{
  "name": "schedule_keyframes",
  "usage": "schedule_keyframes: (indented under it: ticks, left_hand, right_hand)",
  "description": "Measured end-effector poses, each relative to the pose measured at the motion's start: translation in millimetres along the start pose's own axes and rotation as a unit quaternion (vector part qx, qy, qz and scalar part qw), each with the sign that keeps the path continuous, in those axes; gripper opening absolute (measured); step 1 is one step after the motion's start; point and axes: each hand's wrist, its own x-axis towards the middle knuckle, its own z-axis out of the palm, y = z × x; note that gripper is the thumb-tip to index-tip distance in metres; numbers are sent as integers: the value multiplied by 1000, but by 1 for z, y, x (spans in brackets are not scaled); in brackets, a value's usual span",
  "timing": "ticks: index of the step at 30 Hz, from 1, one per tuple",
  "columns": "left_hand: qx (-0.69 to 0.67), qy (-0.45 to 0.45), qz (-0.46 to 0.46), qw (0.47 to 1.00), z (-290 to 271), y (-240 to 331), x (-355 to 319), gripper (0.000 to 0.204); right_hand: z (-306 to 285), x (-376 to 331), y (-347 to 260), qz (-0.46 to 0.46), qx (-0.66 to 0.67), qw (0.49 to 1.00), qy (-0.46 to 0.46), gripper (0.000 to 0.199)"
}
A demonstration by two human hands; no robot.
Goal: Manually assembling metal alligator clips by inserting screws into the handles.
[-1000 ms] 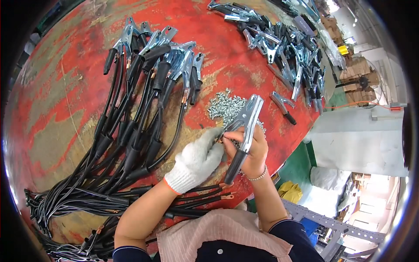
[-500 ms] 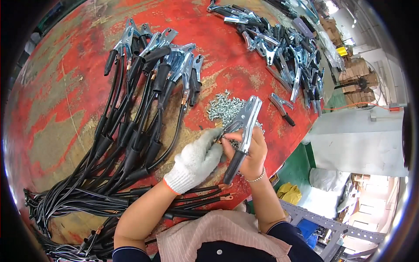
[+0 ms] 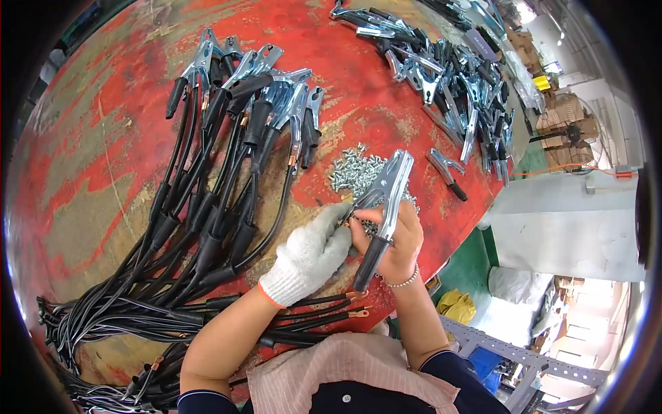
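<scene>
A silver spring clamp (image 3: 394,190) with a black handle sleeve (image 3: 372,263) is held up over the table, its jaw end pointing away from me. My left hand (image 3: 314,245), in a white knit glove, closes on the clamp's other handle. A bit of copper shows at the glove's fingertips. My right hand (image 3: 400,245), bare with a beaded bracelet, has its thumb and fingertips pinched beside that copper, partly behind the clamp. Whatever small piece they pinch is hidden. Just beyond both hands lies a pile of small silver screws (image 3: 357,172).
Clamps fixed to black cables (image 3: 207,241) cover the left of the red, worn table (image 3: 386,90). Loose clamps (image 3: 458,90) are heaped at the far right, with a single clamp (image 3: 448,172) nearer. Cable ends with copper lugs (image 3: 358,313) lie close to my body.
Hardly anything differs. My right fingers shift very slightly at the clamp, and both hands keep their place and hold.
</scene>
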Motion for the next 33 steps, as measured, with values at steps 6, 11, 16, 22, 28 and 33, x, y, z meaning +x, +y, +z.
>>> schedule_keyframes:
  ticks: [6, 11, 16, 22, 28, 33]
  left_hand:
    - [21, 14, 45, 999, 1, -11, 2, 35]
    - [-18, -2, -25, 1000, 1, 2, 1, 36]
    - [-22, -9, -33, 999, -1, 8, -1, 37]
    - [-9, -13, -51, 999, -1, 7, 0, 38]
    - [8, 1, 7, 1000, 0, -9, 3, 37]
    - [-8, -3, -28, 1000, -1, 2, 0, 36]
  right_hand:
    - [2, 1, 0, 1, 3, 1000, 7, 26]
    - [0, -1, 2, 9, 0, 1000, -4, 27]
    - [0, 0, 0, 15, -4, 1000, -3, 27]
    - [1, -3, 3, 23, -4, 1000, -7, 27]
    - [2, 1, 1, 21, 14, 1000, -3, 26]
    - [1, 1, 1, 26, 5, 1000, -11, 26]
